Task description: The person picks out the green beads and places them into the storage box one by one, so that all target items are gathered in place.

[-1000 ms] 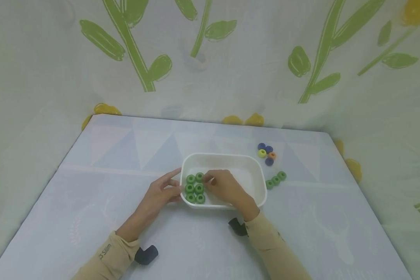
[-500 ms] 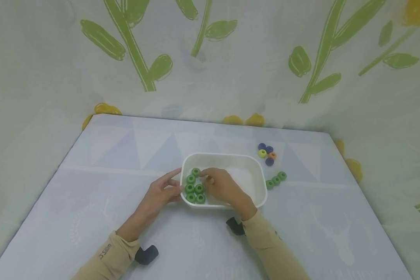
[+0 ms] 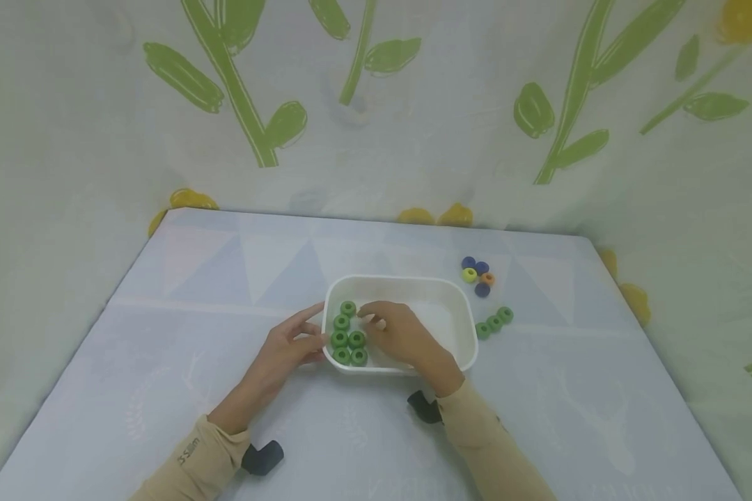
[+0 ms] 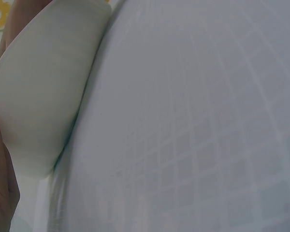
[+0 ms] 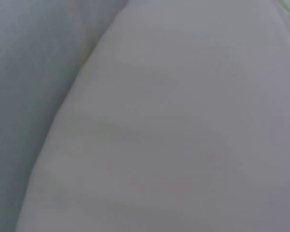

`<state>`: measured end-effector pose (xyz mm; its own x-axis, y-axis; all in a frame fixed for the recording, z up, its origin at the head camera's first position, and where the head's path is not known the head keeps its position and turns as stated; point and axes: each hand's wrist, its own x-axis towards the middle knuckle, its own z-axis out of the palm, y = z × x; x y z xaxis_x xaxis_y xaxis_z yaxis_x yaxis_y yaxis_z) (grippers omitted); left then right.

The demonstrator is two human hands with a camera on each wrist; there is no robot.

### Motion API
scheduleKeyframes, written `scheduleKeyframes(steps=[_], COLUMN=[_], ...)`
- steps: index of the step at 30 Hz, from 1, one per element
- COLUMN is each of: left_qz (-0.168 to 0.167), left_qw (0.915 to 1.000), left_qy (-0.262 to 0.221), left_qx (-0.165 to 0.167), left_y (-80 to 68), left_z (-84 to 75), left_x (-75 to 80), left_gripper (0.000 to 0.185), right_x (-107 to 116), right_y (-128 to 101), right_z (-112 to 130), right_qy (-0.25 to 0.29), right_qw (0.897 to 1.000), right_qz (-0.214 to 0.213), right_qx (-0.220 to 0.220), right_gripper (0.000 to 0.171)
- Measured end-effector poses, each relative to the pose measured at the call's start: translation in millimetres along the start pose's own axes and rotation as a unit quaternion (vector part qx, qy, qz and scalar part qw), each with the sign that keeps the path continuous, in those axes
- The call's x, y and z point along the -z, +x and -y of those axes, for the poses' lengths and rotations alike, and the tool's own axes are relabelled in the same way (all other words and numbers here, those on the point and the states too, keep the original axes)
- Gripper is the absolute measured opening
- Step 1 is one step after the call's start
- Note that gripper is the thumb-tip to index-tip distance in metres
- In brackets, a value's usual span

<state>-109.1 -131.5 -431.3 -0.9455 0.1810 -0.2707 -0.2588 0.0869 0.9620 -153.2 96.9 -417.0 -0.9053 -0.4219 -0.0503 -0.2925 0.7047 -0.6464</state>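
Smooth white plastic tub [image 3: 413,284] (faintly glossy), matt green rings [image 3: 349,339], printed tablecloth [image 3: 163,348]

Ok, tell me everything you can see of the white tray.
The white tray is a shallow rounded rectangle, plastic by its look, flat on the table. Six green rings lie at its left end. The left hand touches its left wall outside; the right hand reaches inside beside the rings.
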Motion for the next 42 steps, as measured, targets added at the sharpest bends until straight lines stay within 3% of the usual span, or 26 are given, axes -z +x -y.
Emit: scheduleKeyframes(steps=[7, 13, 17, 22, 31, 42], left_qz=[-0.005, -0.008, -0.01, -0.011, -0.012, -0.012], left_qw=[1.0, 0.9999, 0.9999, 0.9999, 0.9997, 0.9998], left_qy=[0.004, 0.01, 0.009, 0.011, 0.012, 0.012], left_qx=[0.001, 0.005, 0.003, 0.006, 0.016, 0.008], left_y=[-0.2, -1.5, -0.3, 1.0, -2.1, -2.0], left_z=[-1.9, -3.4, -4.1, -3.5, 1.6, -1.2], left_x=[-2.5, -3.5, -3.5, -3.8, -3.4, -5.4], left_gripper=[0.065, 0.066, 0.066, 0.067, 0.066, 0.065], right_x=[20, 45, 63, 77, 78, 84], right_y=[-22, -50, -68, -85, -97, -99], right_z=[-15, -34, -51, -77, -130, -152], right_qy=[0.01, 0.039, 0.055, 0.037, 0.02, 0.018], right_qw=[0.997, 0.985, 0.975, 0.964, 0.948, 0.94], right_qz=[-0.08, -0.166, -0.209, -0.247, -0.276, -0.284], right_qx=[-0.003, 0.001, -0.044, -0.089, -0.158, -0.188], right_gripper=[0.021, 0.018, 0.018, 0.019, 0.025, 0.026])
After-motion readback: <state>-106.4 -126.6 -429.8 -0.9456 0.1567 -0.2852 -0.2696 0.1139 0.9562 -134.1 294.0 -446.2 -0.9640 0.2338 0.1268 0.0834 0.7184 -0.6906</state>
